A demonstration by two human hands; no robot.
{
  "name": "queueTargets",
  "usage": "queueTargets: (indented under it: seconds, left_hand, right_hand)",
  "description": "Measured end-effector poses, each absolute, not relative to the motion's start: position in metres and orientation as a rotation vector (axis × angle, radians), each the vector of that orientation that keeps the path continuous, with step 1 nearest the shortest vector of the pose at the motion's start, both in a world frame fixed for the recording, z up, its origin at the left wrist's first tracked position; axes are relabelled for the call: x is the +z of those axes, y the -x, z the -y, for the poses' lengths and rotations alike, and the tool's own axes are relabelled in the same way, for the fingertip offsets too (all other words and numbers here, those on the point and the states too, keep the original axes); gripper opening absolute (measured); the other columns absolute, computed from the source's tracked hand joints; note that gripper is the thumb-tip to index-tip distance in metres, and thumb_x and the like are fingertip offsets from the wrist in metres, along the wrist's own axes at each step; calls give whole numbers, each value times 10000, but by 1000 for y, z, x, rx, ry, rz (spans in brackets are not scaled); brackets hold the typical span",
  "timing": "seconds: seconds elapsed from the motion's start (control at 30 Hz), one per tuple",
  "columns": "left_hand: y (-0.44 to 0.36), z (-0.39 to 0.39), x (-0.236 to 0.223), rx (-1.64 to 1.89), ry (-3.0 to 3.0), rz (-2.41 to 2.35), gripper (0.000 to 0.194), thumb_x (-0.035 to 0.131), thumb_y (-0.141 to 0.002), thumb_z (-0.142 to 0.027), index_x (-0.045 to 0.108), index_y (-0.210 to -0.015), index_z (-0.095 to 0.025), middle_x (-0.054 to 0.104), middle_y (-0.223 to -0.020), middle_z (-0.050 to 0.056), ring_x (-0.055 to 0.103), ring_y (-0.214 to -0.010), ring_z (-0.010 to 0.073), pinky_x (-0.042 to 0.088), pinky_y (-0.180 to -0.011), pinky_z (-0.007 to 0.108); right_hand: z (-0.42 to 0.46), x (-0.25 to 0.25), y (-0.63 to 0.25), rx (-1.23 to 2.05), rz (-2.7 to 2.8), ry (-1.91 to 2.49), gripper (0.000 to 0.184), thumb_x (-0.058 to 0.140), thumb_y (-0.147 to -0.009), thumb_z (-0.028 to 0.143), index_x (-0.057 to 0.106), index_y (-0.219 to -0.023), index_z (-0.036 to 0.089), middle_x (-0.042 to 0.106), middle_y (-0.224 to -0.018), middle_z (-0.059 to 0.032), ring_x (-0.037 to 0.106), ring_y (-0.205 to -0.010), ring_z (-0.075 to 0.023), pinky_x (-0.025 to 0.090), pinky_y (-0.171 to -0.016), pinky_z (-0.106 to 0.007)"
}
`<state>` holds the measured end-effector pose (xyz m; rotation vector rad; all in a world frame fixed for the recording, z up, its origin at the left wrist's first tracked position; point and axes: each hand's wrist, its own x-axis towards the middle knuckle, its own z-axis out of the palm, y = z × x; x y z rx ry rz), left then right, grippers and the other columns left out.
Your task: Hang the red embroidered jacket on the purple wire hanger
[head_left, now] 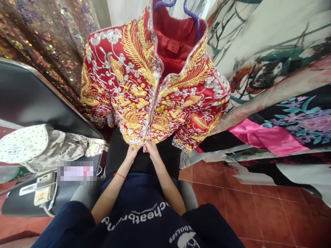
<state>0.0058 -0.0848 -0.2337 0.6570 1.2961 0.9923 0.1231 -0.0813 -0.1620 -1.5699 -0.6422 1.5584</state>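
A red jacket (155, 89) thick with gold and silver embroidery hangs open-fronted on a purple hanger (191, 15) straight ahead. My left hand (133, 151) and my right hand (150, 148) meet at the bottom of its front opening. Both are closed in a pinch on the two lower hem edges, knuckles almost touching. A thin red string sits round my left wrist. A black garment (139, 162) hangs under the jacket, behind my hands.
Sequined fabric (49, 38) hangs at the upper left. Printed floral garments (279, 79) and pink cloth (269, 139) hang on the right. A dark table (33, 100) at the left carries a spotted cloth bag (43, 144) and a power strip (42, 191). Red floor tiles (258, 213) lie below.
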Motion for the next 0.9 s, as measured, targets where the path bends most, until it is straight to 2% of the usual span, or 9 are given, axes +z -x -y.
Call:
queueTargets:
  seconds: [0.1, 0.23, 0.33, 0.43, 0.5, 0.6, 0.7, 0.77, 0.9]
  left_hand:
    - [-10, 82, -230, 1013, -715, -1325, 635, 907, -562, -480, 746, -1060, -120, 755, -1192, 146, 678, -1185, 303, 478, -1096, 434]
    - [-8, 77, -218, 928, -803, -1367, 708, 852, -622, -552, 695, -1165, -125, 717, -1280, 154, 675, -1197, 281, 518, -1035, 390]
    - [3, 78, -202, 727, -896, -1389, 621, 732, -715, -661, 723, -1014, -116, 781, -1058, 167, 740, -980, 274, 569, -835, 371]
    - [17, 81, -177, 485, -1026, -1393, 553, 718, -692, -690, 705, -731, -138, 754, -719, 130, 709, -711, 258, 513, -640, 332]
    - [22, 80, -154, 415, -1136, -1386, 465, 771, -659, -627, 677, -657, -171, 718, -652, 76, 662, -670, 222, 464, -636, 300]
    - [16, 70, -113, 584, -1517, -1465, 286, 693, -798, -506, 668, -812, -221, 726, -838, 12, 630, -775, 169, 413, -708, 260]
    - [-1, 51, -82, 826, -1974, -1635, 137, 617, -864, -339, 586, -812, -216, 669, -828, 19, 605, -791, 173, 375, -689, 265]
    - [-13, 39, -72, 865, -2149, -1647, 115, 595, -866, -256, 551, -770, -211, 650, -807, 35, 603, -809, 189, 354, -665, 273]
    - [-29, 26, -74, 816, -2198, -1613, 108, 547, -906, -221, 581, -804, -203, 670, -833, 56, 620, -796, 202, 330, -621, 278]
  right_hand:
    - [72, -137, -121, 1479, 623, 1452, 398, 577, -895, 369, 485, -543, 207, 389, -368, 84, 390, -355, -67, 301, -398, -208]
    - [59, -93, -124, 1395, 686, 1254, 287, 599, -826, 432, 560, -646, 212, 446, -406, 81, 424, -385, -80, 359, -442, -221]
    - [56, -70, -130, 1359, 751, 1163, 275, 647, -790, 457, 610, -686, 205, 480, -424, 76, 449, -407, -80, 377, -475, -222]
    - [60, -66, -135, 1346, 777, 1134, 293, 676, -774, 483, 645, -714, 198, 483, -432, 80, 439, -411, -73, 356, -474, -220]
    - [65, -68, -135, 1339, 791, 1121, 308, 683, -769, 502, 668, -750, 195, 487, -444, 82, 436, -417, -72, 340, -467, -221]
    - [69, -72, -130, 1337, 817, 1096, 336, 681, -774, 533, 675, -768, 198, 489, -459, 83, 436, -428, -71, 348, -480, -227]
    - [69, -70, -127, 1351, 841, 1119, 353, 664, -792, 553, 661, -760, 202, 476, -459, 84, 436, -429, -75, 350, -486, -235]
    - [66, -65, -127, 1339, 852, 1159, 343, 652, -805, 543, 656, -761, 202, 467, -452, 83, 433, -424, -80, 351, -483, -239]
    - [55, -50, -134, 1297, 865, 1185, 323, 641, -823, 513, 642, -731, 202, 438, -435, 84, 420, -421, -84, 370, -490, -241]
